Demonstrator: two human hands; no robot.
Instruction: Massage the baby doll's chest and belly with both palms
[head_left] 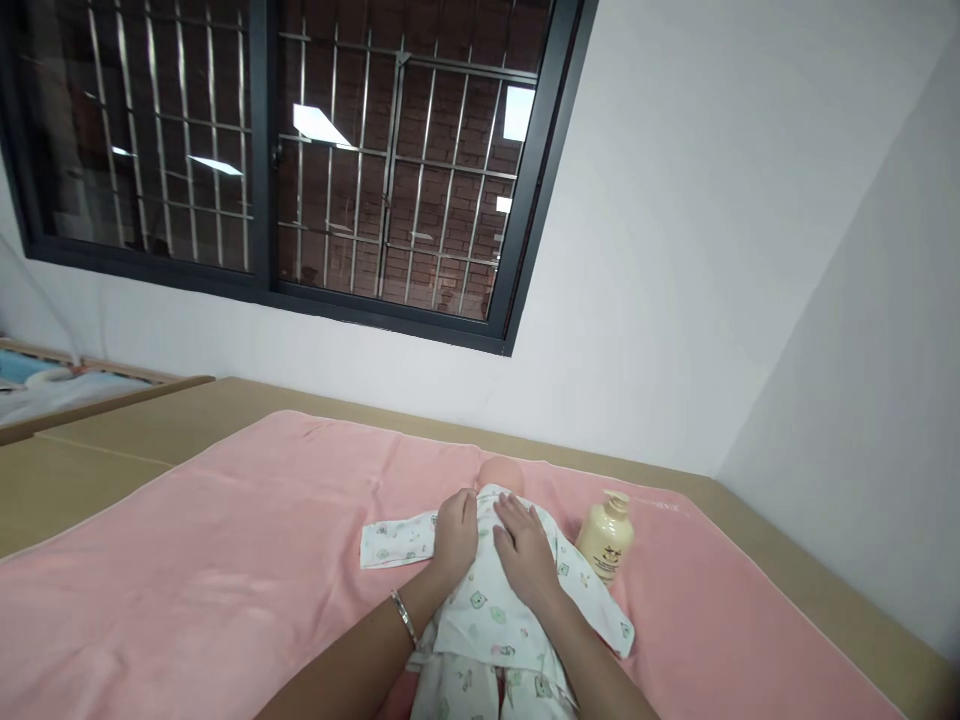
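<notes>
A baby doll [501, 472] lies on a pink towel [225, 540], dressed in a white patterned sleepsuit [487, 620]. My left hand [456, 532] rests on the suit near the doll's shoulder, fingers curled over the cloth. A thin bracelet circles its wrist. My right hand [523, 545] lies flat on the doll's chest with fingers stretched out. One empty sleeve [396, 543] spreads to the left. The doll's head points away from me.
A cream pump bottle [607, 537] stands on the towel right of the doll. The towel covers a tan surface [97, 460] against a white wall under a barred window [300, 150]. A wooden-edged cot [67, 385] shows at far left.
</notes>
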